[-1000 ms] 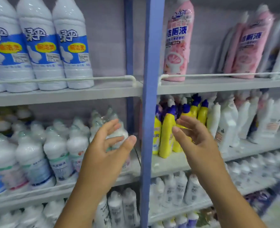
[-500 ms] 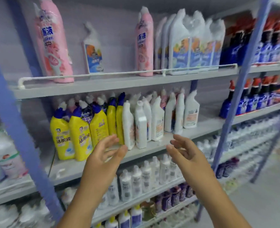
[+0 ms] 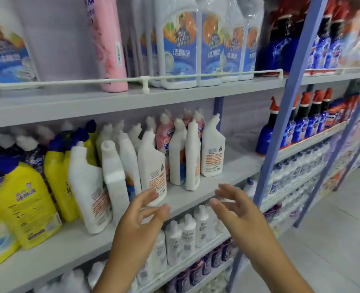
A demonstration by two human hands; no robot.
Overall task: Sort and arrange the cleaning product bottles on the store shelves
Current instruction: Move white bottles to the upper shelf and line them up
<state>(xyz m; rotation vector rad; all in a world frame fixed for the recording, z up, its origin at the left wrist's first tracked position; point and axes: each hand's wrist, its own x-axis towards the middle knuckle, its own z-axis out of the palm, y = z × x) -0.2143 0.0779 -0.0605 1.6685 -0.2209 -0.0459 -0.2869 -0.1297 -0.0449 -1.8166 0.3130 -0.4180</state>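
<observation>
A shop aisle: long grey metal shelves [image 3: 132,102] on blue uprights [image 3: 280,123] run away toward 2 o'clock, tier above tier. Each carries rows of identical cleaning bottles, white angled-neck ones [image 3: 212,149] at 12 o'clock, yellow ones [image 3: 24,204] at 9 o'clock, blue red-capped ones [image 3: 297,125] at 2 o'clock.

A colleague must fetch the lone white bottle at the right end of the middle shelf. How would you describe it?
Find the middle shelf, above both hands. The white bottle stands rightmost of the white bottles, apart, with bare shelf to its right and its orange-printed back label facing out.
</observation>
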